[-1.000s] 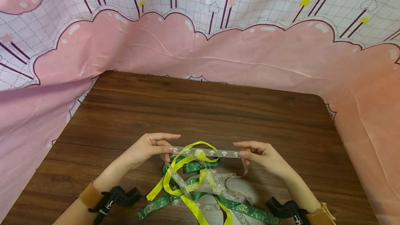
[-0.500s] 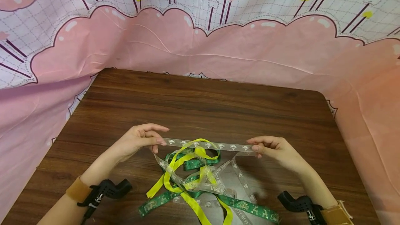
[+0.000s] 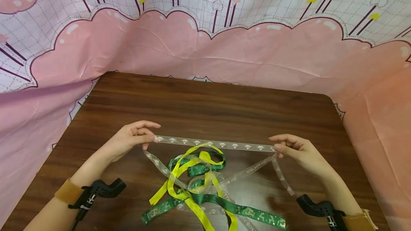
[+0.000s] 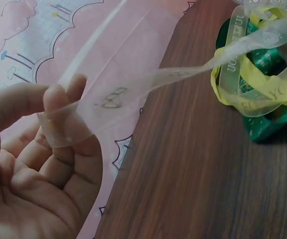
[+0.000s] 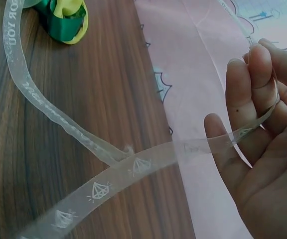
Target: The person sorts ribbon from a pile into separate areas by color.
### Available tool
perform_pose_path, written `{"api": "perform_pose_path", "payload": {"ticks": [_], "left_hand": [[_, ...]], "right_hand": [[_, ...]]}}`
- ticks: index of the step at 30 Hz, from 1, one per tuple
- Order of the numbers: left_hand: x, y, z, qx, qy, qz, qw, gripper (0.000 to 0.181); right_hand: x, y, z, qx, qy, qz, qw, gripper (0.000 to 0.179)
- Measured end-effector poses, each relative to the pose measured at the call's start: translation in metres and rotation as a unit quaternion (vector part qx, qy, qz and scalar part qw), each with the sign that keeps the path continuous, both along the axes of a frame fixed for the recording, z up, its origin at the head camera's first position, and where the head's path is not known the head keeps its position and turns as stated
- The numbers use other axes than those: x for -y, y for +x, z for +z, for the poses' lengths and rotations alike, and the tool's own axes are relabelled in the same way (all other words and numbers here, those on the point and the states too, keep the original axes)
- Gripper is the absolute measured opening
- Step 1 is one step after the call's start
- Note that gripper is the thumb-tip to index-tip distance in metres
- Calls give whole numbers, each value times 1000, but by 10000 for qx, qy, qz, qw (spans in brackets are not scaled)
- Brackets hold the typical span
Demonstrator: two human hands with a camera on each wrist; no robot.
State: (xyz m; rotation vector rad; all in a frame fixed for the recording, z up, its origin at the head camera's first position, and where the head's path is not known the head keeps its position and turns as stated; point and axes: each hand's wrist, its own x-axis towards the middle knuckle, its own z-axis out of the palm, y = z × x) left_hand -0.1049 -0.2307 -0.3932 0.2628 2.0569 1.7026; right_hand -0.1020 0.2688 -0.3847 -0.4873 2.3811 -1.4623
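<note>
A sheer ribbon (image 3: 216, 144) printed with white diamonds stretches nearly straight between the two hands, above the table. My left hand (image 3: 136, 137) pinches it at the left between thumb and fingers, and a length of it slants down to the pile. On the right, my right hand (image 3: 293, 149) pinches the ribbon near the thumb tip. From there one tail hangs down toward the right wrist, and a strip lettered "JUST FOR YOU" slopes back to the pile. Below lie a yellow ribbon (image 3: 175, 178) and a green ribbon (image 3: 252, 214) with a gold print, loosely tangled together.
The brown wooden table (image 3: 208, 106) runs back to a pink and white patterned curtain (image 3: 205, 51). More sheer ribbon (image 3: 214, 209) lies under the pile. Each wrist wears a tan strap with a black camera mount (image 3: 106, 189).
Both hands have moved apart, left hand leftward and right hand rightward. The ribbon span between them has grown longer, and sheer ribbon has drawn out of the pile.
</note>
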Motion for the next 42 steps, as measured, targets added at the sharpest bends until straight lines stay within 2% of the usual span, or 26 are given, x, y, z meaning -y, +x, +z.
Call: {"api": "perform_pose_path", "payload": {"ticks": [9, 15, 22, 26, 29, 34, 36, 39, 42], "left_hand": [[17, -1, -2, -68, 87, 297, 9995, 45], [28, 0, 0, -237, 246, 399, 9986, 39], [42, -1, 0, -233, 708, 648, 9951, 36], [48, -1, 0, -178, 751, 784, 9939, 37], [51, -1, 0, -167, 771, 808, 9936, 37], [60, -3, 1, -195, 1108, 751, 9908, 35], [64, -5, 1, -210, 1309, 743, 9884, 35], [71, -6, 1, -213, 1538, 767, 9849, 35], [76, -7, 0, -227, 1575, 836, 9837, 36]], "right_hand": [[-12, -3, 0, -64, 123, -107, 9998, 28], [-24, -3, 4, -69, 207, -414, 9989, 27], [-40, -3, 10, -164, 1, -514, 9985, 28], [-48, -4, 12, -166, -405, -548, 9975, 28], [-55, -5, 11, -145, -897, -514, 9945, 29], [-68, -7, 7, 41, -2075, -176, 9781, 36], [-73, -8, 5, 81, -2395, -51, 9709, 40], [-79, -9, 2, 39, -2628, 11, 9648, 41], [-85, -11, 0, -8, -2763, 28, 9611, 41]]}}
